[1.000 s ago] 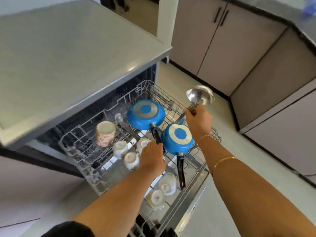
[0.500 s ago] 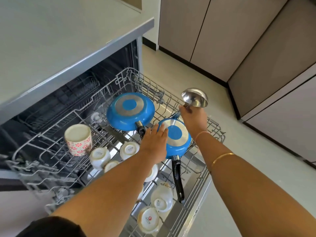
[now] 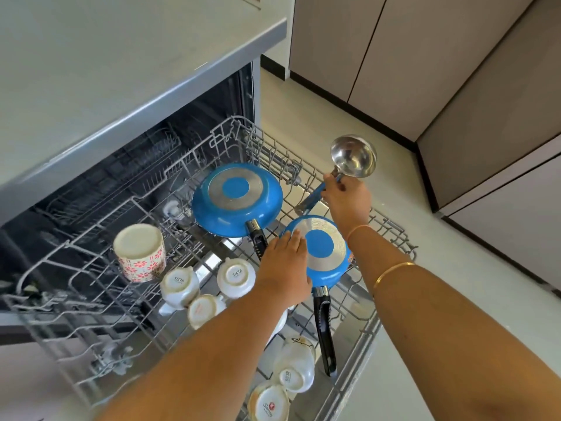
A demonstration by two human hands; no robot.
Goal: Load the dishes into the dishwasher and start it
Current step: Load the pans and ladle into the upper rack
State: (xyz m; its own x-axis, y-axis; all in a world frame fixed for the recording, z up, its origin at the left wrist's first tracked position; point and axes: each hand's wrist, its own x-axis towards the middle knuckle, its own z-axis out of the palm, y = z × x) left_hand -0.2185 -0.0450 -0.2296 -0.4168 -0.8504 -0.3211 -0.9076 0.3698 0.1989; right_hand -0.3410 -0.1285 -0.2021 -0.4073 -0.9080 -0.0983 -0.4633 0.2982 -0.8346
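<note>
Grey kitchen floor (image 3: 409,208) and cabinet doors surround an open dishwasher whose wire rack (image 3: 391,232) is pulled out under a pale worktop (image 3: 121,56). Nearest, upturned white cups (image 3: 293,367) sit in the rack. Beyond them, the left hand (image 3: 285,268) lies flat, fingers loose, against the small blue pan (image 3: 321,253), which rests upside down with its black handle pointing toward the viewer. Left of it stands a floral mug (image 3: 141,253), inverted. A larger blue pan (image 3: 236,199) lies farther back. Farthest, the right hand (image 3: 346,202) has its grip clenched on a steel ladle (image 3: 352,156), bowl raised above the rack's far edge.
</note>
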